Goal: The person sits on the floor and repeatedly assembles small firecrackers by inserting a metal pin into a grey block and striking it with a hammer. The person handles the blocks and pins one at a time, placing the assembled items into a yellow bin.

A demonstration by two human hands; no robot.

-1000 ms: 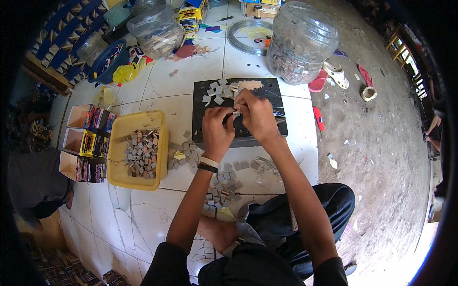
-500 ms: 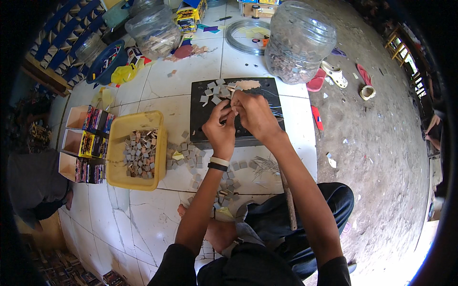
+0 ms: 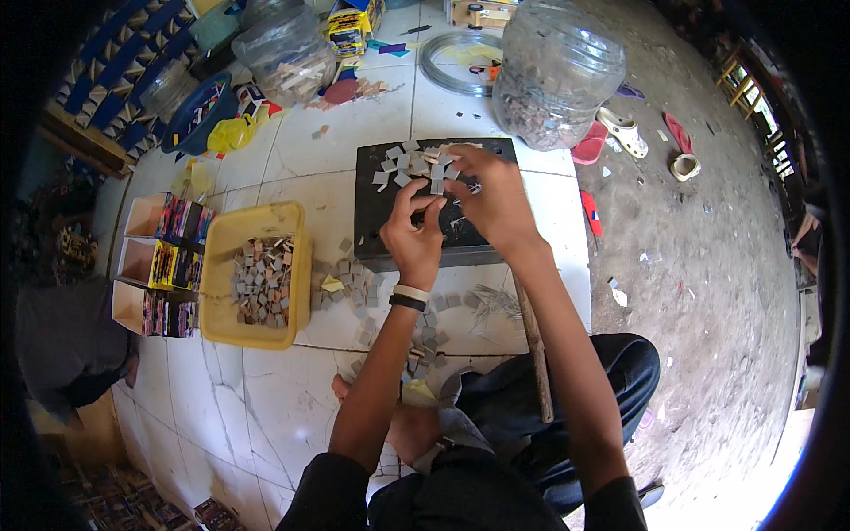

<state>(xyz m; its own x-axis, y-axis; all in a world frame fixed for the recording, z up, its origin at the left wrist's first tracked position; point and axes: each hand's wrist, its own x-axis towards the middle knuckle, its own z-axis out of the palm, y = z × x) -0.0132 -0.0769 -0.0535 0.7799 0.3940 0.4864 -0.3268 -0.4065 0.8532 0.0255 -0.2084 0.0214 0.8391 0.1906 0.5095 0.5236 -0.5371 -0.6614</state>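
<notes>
A black block lies in front of me, with small grey square tiles scattered over its far part. My left hand is above the block's near middle. Its fingers are curled in toward the thumb, and whatever they hold is too small to make out. Over the right part of the block, my right hand has its thumb and index finger apart, close to the tiles. Thin wires on the block are partly hidden behind that hand.
A yellow tub of similar pieces stands left, beside open boxes. Loose tiles and thin wires lie before the block. A wooden stick rests by my right leg. Large clear jars and a wire coil stand behind.
My hands have come apart. The right hand has shifted right and its fingers have spread; the left hand stays nearly in place. More of the tiles on the block now show.
</notes>
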